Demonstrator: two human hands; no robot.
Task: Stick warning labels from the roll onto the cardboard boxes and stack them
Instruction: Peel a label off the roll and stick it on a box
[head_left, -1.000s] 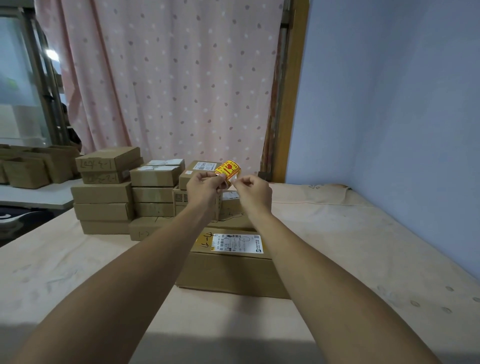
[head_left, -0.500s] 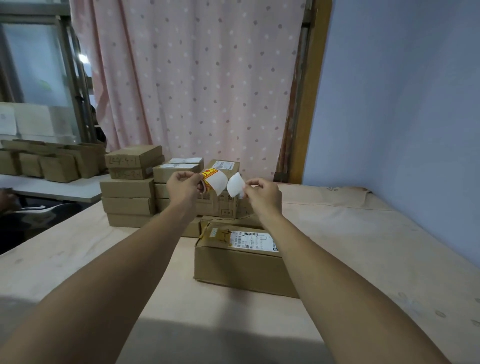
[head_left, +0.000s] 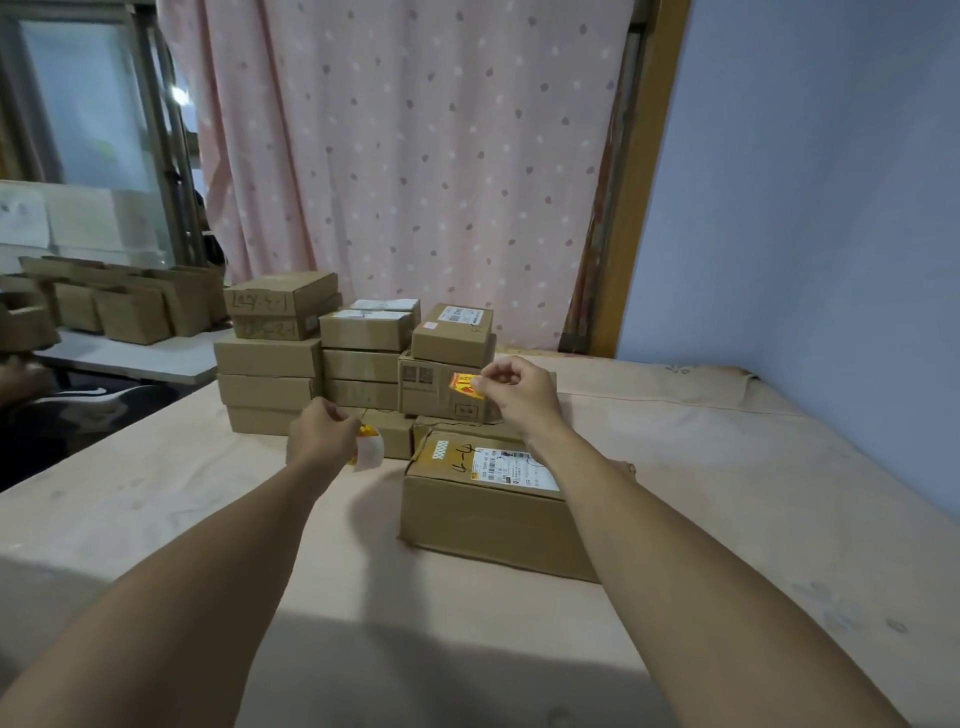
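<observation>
The right hand (head_left: 511, 392) pinches one warning label (head_left: 464, 385) by its right edge between thumb and fingertips, up in front of the stacked boxes (head_left: 270, 358) at the back. The left hand (head_left: 319, 439), well apart and lower, is curled round the roll (head_left: 368, 449), from which a white tail of backing paper hangs. The label is likely feather-light, limp and sticky on the back, so it will curl or cling to itself. An edge or corner is the place to hold it, keeping the glue side off the fingers. Its red-and-yellow printed face points toward the camera and its long axis runs roughly left to right, dipping slightly to the right. Whether it already touches the box behind it is hard to tell from this angle. The nearest cardboard box (head_left: 483, 519) lies flat on the pink cloth-covered surface (head_left: 727, 467), stiff and light-looking, with bare top area beside its white shipping slip (head_left: 511, 467).
</observation>
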